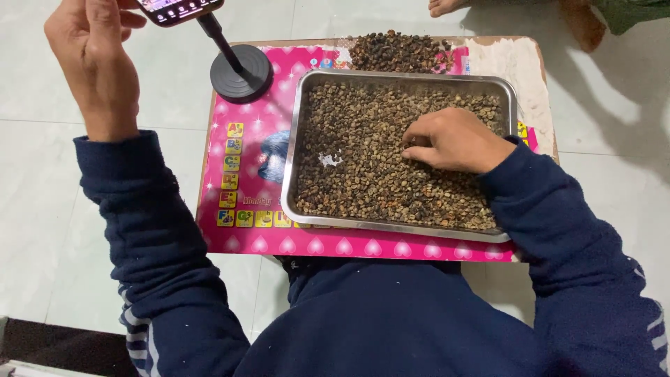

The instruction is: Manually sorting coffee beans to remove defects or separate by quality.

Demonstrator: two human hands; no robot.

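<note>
A person's right hand [453, 139] is pinching beans [370, 174] in a metal tray [296, 132] at the bench's [513, 63] centre, while the left hand [94, 59], at ten o'clock, is gripping a phone [178, 8] on its stand [241, 72].

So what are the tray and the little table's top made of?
Tray: looks like metal, likely stainless steel, with a grey sheen and rolled rim. Table: glossy pink printed film over board, seemingly; the film is peeled off at the far right corner.
</note>
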